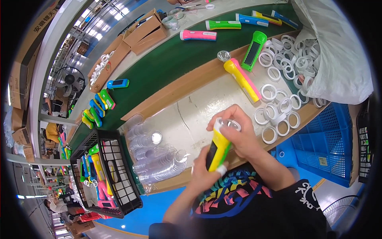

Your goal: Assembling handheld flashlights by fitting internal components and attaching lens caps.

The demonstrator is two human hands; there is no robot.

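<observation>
My left hand [202, 169] is wrapped round the body of a yellow, green and black flashlight [218, 149], held tilted with its head up. My right hand [240, 133] is closed at the head, thumb and fingers on a white ring [232, 123] at its rim; whether a clear lens sits inside it I cannot tell. Something white shows at my left thumb. Beyond my hands, a yellow and pink flashlight [243, 81] lies in the cardboard tray [175, 95], a reflector [223, 55] by its head. A green flashlight [254, 50] rests across the tray's far edge.
Stacked clear lenses [159, 167] fill the tray's left end; loose white rings [278, 107] lie at the right, near a white sack [338, 51]. A black crate [115, 171] holds flashlights at left. More flashlights [199, 35] lie on the green belt [155, 67]. A blue crate [326, 139] stands right.
</observation>
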